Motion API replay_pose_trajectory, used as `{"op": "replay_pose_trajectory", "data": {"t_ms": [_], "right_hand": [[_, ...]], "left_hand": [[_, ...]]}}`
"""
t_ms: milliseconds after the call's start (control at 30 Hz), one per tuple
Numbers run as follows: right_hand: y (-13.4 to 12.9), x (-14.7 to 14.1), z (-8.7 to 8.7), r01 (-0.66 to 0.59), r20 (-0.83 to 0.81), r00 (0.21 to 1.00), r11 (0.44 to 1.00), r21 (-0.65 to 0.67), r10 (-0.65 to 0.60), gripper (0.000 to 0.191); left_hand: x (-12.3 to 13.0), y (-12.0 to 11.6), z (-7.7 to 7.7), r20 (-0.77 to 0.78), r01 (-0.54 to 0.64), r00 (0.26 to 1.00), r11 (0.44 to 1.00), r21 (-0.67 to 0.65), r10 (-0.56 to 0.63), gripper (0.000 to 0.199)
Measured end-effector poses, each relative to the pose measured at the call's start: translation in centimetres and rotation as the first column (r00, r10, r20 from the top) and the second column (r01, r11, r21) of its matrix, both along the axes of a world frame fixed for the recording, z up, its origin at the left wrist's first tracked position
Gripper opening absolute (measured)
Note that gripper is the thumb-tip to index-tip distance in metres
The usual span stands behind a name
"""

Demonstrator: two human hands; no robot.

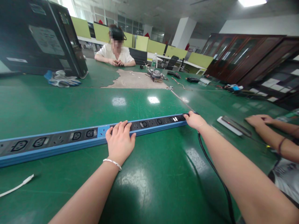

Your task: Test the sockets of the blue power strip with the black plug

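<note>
A long blue power strip [100, 132] with black socket modules lies across the green table from the left edge to right of the middle. My left hand [120, 138] rests over its middle, fingers across the top and thumb against the near side. At the strip's right end, my right hand [193, 119] is closed round the end, its thumb and fingers near the last sockets. A black cord [211, 165] runs down from beneath that hand toward the bottom edge. My right fingers and palm hide where this cord joins.
A black computer case [42, 40] and gloves [62, 78] stand back left. A white cable end [28, 179] lies front left. A person [115, 51] sits opposite; another person's hands [259, 119] rest at right beside a long flat piece [230, 126]. Small parts [157, 74] lie behind.
</note>
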State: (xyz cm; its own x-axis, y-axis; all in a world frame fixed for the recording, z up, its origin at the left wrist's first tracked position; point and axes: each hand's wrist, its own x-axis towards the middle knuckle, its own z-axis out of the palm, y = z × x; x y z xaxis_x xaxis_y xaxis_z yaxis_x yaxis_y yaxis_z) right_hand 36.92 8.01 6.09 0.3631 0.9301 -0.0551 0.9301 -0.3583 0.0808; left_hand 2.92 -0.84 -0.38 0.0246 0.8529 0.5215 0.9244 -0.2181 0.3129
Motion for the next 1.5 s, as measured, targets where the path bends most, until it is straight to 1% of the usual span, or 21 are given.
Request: {"op": "replay_pose_trajectory", "data": {"t_ms": [200,333,533,600,667,800,867,1067,1200,1267,1500], "right_hand": [[0.1,-0.2,0.2,0.041,-0.033,0.998,0.992,-0.118,-0.045,0.052],[0.4,-0.5,1.0,0.055,-0.037,0.997,0.977,-0.205,-0.064,0.057],[1.4,-1.4,2.3,0.073,-0.034,0.996,0.950,-0.304,-0.088,0.058],[1.5,-1.5,2.3,0.084,-0.039,0.994,0.949,-0.305,-0.101,0.057],[1.3,-1.3,1.9,0.085,-0.043,0.994,0.955,-0.285,-0.101,0.057],[0.5,-0.6,0.8,0.057,-0.043,0.997,0.981,-0.183,-0.066,0.056],[0.3,-0.5,0.7,0.055,-0.049,0.997,0.986,-0.156,-0.064,0.054],[1.4,-1.2,1.9,0.096,-0.038,0.993,0.952,-0.292,-0.112,0.050],[1.5,-1.5,2.1,0.137,-0.108,0.980,0.955,-0.263,-0.170,0.043],[1.4,-1.4,1.9,0.141,-0.128,0.976,0.960,-0.244,-0.175,0.042],[1.8,-1.2,1.6,0.185,-0.128,0.967,0.953,-0.239,-0.219,0.043]], "left_hand": [[0.0,0.0,0.0,-0.022,-0.003,1.000,1.000,-0.008,0.002,0.038],[0.0,0.1,-0.1,-0.023,-0.006,1.000,1.000,-0.009,0.006,0.038],[0.0,0.0,0.0,-0.019,-0.003,1.000,1.000,-0.005,0.002,0.038],[0.0,0.0,0.0,-0.024,-0.003,1.000,1.000,-0.003,0.003,0.038],[0.0,0.1,-0.1,-0.023,-0.006,1.000,1.000,0.000,0.006,0.038],[0.0,0.1,-0.2,-0.010,-0.006,1.000,1.000,0.006,0.006,0.039],[0.0,0.1,-0.3,-0.008,-0.004,1.000,1.000,0.007,0.004,0.039],[0.1,0.0,0.0,-0.014,-0.011,1.000,1.000,-0.010,0.011,0.039],[0.1,0.1,0.1,-0.007,-0.009,1.000,1.000,-0.012,0.009,0.040],[0.1,0.1,0.0,-0.006,-0.012,1.000,1.000,-0.013,0.012,0.040],[0.1,0.2,-0.2,-0.014,-0.020,1.000,1.000,-0.003,0.020,0.040]]}}
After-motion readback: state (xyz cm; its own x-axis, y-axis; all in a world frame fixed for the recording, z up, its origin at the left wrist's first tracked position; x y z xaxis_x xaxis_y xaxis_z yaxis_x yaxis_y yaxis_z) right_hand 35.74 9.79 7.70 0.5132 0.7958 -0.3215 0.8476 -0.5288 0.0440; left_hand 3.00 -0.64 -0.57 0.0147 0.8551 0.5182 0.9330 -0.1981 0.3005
